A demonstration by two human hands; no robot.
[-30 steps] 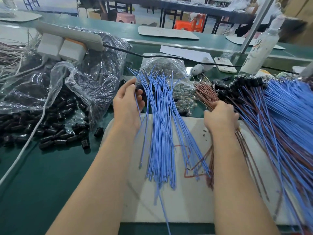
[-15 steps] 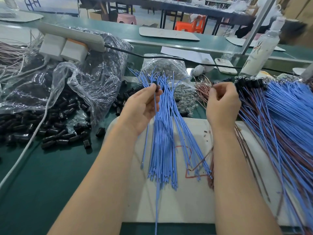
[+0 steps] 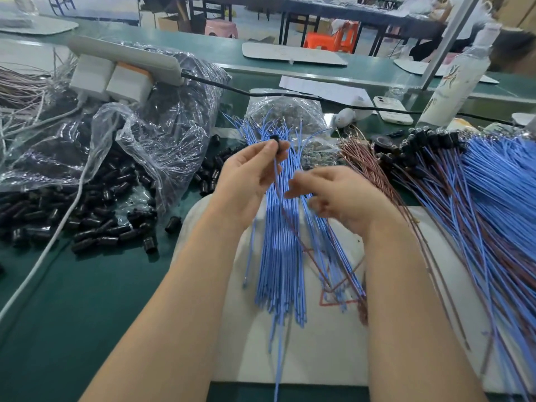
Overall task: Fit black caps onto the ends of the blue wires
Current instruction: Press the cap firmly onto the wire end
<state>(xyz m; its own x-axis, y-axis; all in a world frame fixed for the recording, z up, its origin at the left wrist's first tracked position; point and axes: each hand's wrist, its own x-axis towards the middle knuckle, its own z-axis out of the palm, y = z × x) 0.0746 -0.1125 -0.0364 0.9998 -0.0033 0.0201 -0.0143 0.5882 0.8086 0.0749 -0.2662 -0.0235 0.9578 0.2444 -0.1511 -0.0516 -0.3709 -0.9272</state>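
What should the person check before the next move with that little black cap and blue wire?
1. Black cap pinched by left hand: ok.
2. Blue wire hangs from that pinch: ok.
3. Wire end fully inside cap: cannot tell, fingers cover it.
4. Right hand grip: cannot tell, blurred.
5. Loose caps piled beside the left arm: ok.

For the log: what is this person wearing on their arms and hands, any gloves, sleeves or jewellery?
Nothing shows. The left hand and right hand are ungloved, with no rings visible, though the right is blurred. Both forearms are bare to the frame's edge: no sleeves, watch or bands.
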